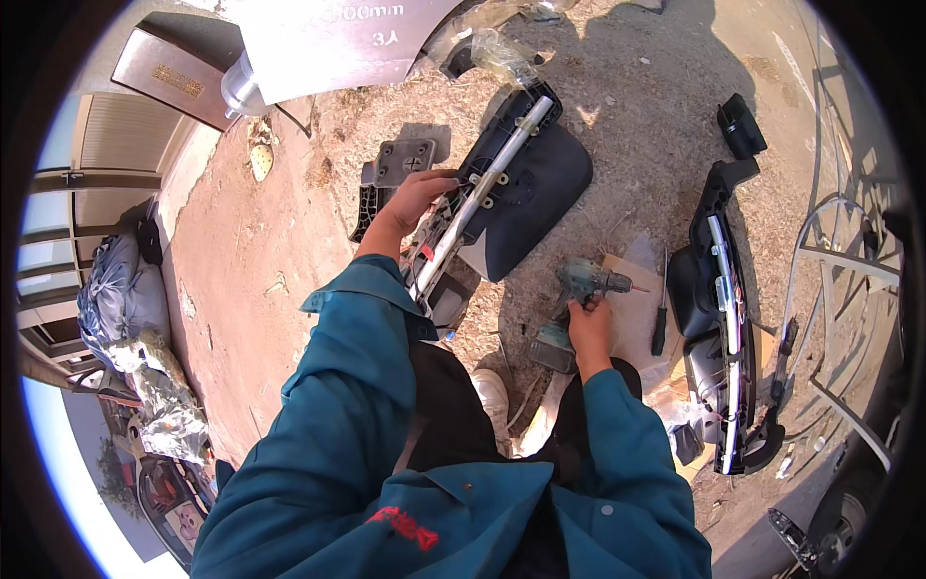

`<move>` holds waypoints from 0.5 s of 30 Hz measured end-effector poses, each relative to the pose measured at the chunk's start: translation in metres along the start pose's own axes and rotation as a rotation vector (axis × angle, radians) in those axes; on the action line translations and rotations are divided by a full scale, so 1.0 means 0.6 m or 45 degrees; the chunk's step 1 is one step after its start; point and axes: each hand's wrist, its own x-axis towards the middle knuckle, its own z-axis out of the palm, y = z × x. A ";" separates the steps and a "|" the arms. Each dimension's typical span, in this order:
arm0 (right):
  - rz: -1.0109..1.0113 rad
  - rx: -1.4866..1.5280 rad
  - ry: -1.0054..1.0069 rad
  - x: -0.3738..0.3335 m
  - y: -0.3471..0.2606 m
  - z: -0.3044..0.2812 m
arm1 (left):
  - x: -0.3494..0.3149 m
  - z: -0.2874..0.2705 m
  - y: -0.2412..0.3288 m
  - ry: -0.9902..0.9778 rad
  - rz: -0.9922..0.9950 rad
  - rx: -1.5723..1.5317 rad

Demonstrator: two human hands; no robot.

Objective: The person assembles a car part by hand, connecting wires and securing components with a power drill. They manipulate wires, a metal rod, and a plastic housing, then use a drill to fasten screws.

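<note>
A long black plastic assembly with a silver metal tube (490,181), which looks like a large vehicle mirror arm, lies slanted on the ground before me. My left hand (421,196) grips its left edge near the middle, where wires show. Next to the tube spreads a dark rounded panel (540,198). My right hand (589,326) is closed around the handle of a green cordless drill (582,280). Its bit points right, held apart from the assembly. Left of the assembly sits a dark ribbed plate (403,162).
A similar black assembly (725,280) with a silver tube lies at the right. A screwdriver (660,328) rests on cardboard between. A metal frame (858,265) stands far right. A silver sheet (338,48) and a brown box (172,77) are at the upper left, bundled bags (125,289) at left.
</note>
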 end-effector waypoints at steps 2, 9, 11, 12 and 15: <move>-0.204 -0.149 0.064 -0.043 -0.063 0.008 | -0.016 -0.018 -0.013 -0.069 -0.045 -0.008; -0.139 0.087 -0.559 -0.004 -0.161 0.056 | -0.015 0.002 -0.009 0.015 -0.125 -0.066; -0.105 0.179 -0.645 -0.005 -0.201 0.085 | -0.024 -0.003 -0.006 0.067 -0.150 -0.021; -0.064 0.259 -0.675 -0.012 -0.228 0.099 | -0.034 -0.017 -0.012 0.053 -0.124 0.041; -0.025 0.487 -0.665 -0.014 -0.280 0.110 | -0.069 -0.009 0.007 -0.014 -0.122 0.150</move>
